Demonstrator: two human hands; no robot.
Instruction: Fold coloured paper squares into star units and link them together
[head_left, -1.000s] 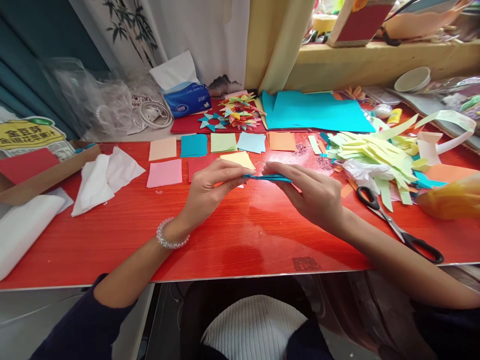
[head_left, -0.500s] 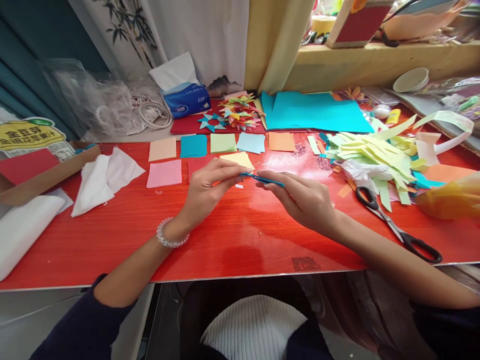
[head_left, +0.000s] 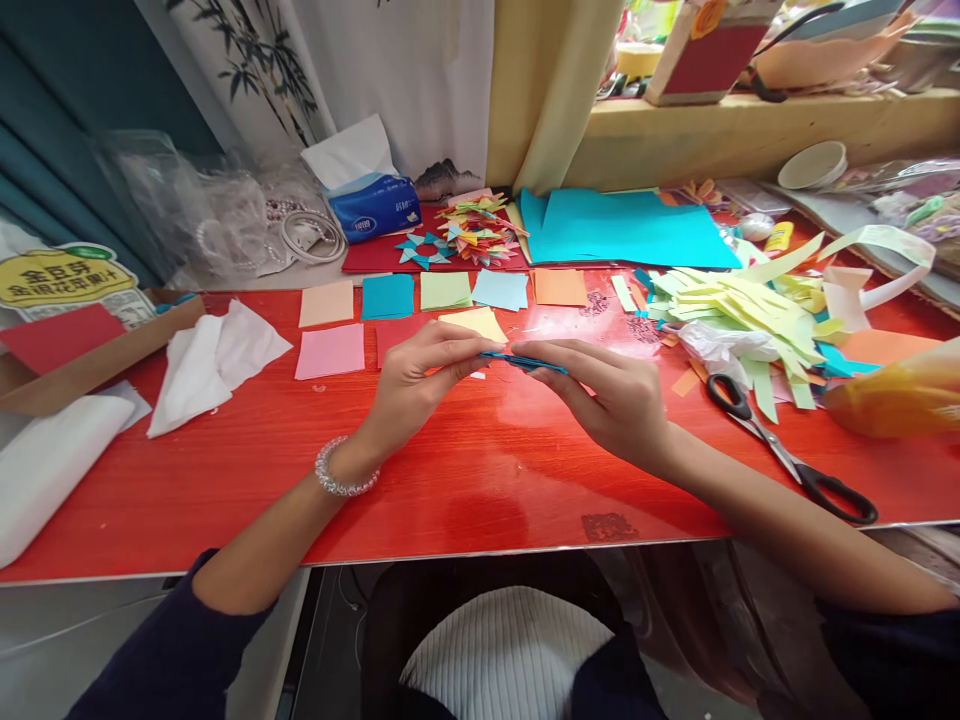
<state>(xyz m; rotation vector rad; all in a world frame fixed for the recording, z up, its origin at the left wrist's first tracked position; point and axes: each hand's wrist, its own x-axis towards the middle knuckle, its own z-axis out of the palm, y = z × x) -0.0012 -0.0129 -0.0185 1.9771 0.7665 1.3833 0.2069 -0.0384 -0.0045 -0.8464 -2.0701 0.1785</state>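
Observation:
A small folded piece of blue paper (head_left: 536, 363) is held above the red table (head_left: 465, 480), seen nearly edge-on. My left hand (head_left: 424, 375) pinches its left end between thumb and fingertips; a clear bead bracelet (head_left: 330, 470) circles that wrist. At the other end, my right hand (head_left: 611, 390) has its fingers over the paper and the thumb beneath. Just beyond the hands lie square paper stacks: yellow (head_left: 480, 322), pink (head_left: 330, 348), blue (head_left: 388, 297), light green (head_left: 447, 290), pale blue (head_left: 501, 289) and orange (head_left: 560, 287). A red stack is partly hidden by my left hand.
Black-handled scissors (head_left: 787, 455) lie right of my right arm, near cut paper strips (head_left: 742, 305). Folded paper stars (head_left: 484, 230) are heaped at the back beside large blue sheets (head_left: 622, 228). A tissue pack (head_left: 373, 205) and crumpled tissues (head_left: 217, 360) are to the left.
The view has shifted slightly. Both hands keep their hold on the blue paper, whose tilt and layers look only slightly different.

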